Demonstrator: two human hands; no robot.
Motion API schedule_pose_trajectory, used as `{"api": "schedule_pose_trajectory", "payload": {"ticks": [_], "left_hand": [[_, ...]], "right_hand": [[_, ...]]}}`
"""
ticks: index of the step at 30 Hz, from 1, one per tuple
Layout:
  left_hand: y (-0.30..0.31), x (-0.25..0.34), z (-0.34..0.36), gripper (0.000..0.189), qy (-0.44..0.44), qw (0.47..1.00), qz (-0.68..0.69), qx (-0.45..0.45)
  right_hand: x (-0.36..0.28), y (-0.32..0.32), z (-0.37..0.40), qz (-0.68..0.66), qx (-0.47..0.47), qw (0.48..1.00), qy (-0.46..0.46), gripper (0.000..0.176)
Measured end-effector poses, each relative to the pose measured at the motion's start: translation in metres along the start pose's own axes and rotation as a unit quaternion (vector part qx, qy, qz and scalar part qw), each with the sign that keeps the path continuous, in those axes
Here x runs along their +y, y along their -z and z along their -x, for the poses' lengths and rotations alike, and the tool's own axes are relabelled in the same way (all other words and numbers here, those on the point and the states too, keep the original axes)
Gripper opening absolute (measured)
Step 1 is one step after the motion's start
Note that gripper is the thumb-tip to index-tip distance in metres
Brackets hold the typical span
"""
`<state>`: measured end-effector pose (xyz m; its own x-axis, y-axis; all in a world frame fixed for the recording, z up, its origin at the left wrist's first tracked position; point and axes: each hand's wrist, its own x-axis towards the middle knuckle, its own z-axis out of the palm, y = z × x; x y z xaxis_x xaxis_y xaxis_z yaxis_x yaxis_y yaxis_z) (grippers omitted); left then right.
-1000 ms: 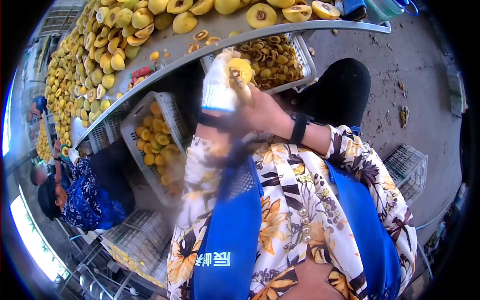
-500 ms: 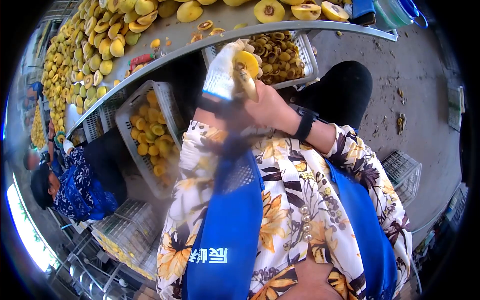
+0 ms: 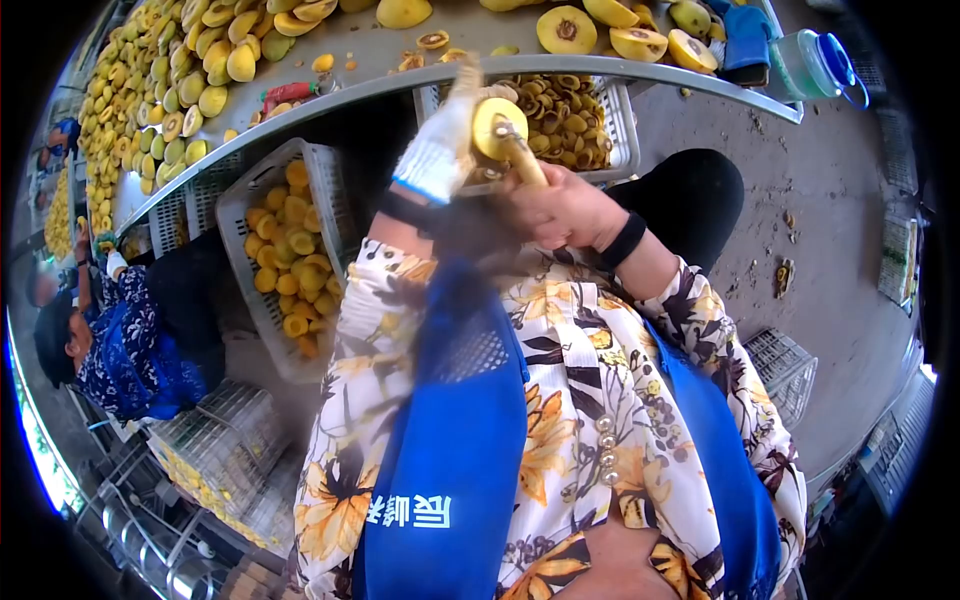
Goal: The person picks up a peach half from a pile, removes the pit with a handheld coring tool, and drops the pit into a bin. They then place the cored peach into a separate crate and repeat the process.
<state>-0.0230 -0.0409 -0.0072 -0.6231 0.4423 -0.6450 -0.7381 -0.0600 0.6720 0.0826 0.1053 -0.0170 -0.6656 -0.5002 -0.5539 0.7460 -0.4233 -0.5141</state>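
My left hand (image 3: 437, 150), in a white knit glove, holds a halved yellow peach (image 3: 487, 126) at the table's edge. The round cut face points up toward me. My right hand (image 3: 570, 208) is bare and wrapped round the pale handle of a slim tool (image 3: 526, 163). The tool's tip meets the middle of the peach, and its exact shape is too small to make out. Some gloved fingers are hidden behind the fruit. Below the hands, a white crate (image 3: 626, 125) holds many small brownish-yellow peach pieces.
A metal table (image 3: 350, 92) carries heaps of halved peaches, a red-handled item (image 3: 290, 92) and a blue cloth-like item (image 3: 745, 45). A clear jug (image 3: 805, 65) stands at its right end. Another crate (image 3: 232, 225) holds yellow halves. A co-worker (image 3: 140, 345) sits at left.
The peach half has turned so its cut face shows more fully. My gloved fingers have straightened upward, and my right hand with the tool has moved slightly right and down.
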Motion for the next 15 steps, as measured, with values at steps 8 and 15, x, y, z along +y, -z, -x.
{"api": "schedule_pose_trajectory", "payload": {"ticks": [8,15], "left_hand": [[0.008,0.003,0.023,0.090,-0.089,0.991,0.084,-0.060],[-0.005,-0.007,0.003,0.040,-0.129,0.985,0.098,0.064]], "right_hand": [[-0.009,0.023,-0.001,-0.095,-0.122,0.988,-0.021,0.020],[0.000,-0.019,-0.005,0.211,0.082,0.969,0.102,0.015]]}}
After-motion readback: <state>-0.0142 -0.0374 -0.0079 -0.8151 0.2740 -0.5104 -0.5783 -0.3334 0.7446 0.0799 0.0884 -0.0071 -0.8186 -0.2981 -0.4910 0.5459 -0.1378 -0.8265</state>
